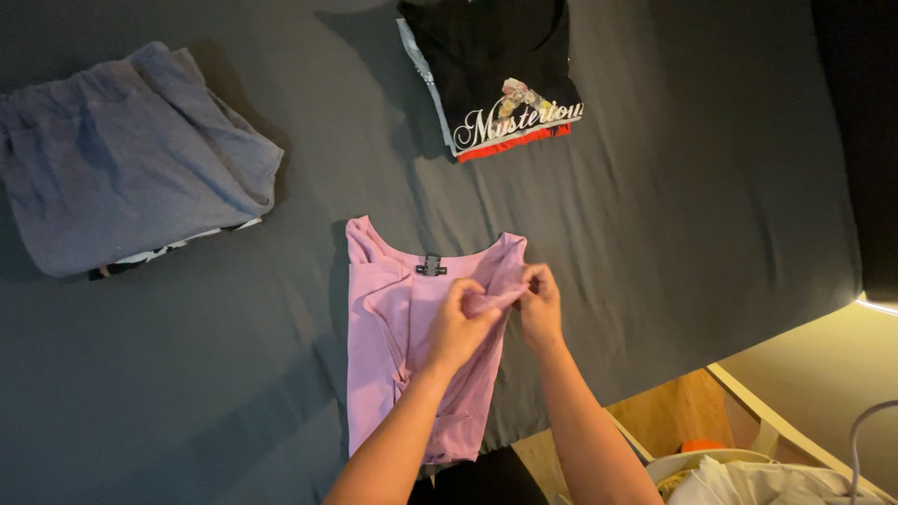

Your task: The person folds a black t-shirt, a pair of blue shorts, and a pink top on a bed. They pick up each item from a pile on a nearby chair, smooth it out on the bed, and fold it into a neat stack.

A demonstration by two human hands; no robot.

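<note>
Pinching 1 fold of pink top (388,355) between left hand (460,327) and right hand (541,304), both grasping cloth; lying mid-sheet on dark bedsheet (673,234); resting apart: grey folded garment (122,159), black printed T-shirt (491,75).

Garments on the dark sheet (655,187): three piles or pieces counted. One pink top (393,327) lay at centre, toward 6 o'clock. One folded black printed shirt (496,65) sat at 12 o'clock. One folded grey garment (122,159) sat at 10 o'clock, with one striped piece (178,246) peeking out under it. Two hands were in view: left hand (460,327) and right hand (541,304), both pinching the pink top. One white cloth heap (767,482) showed at 5 o'clock, off the sheet.
</note>
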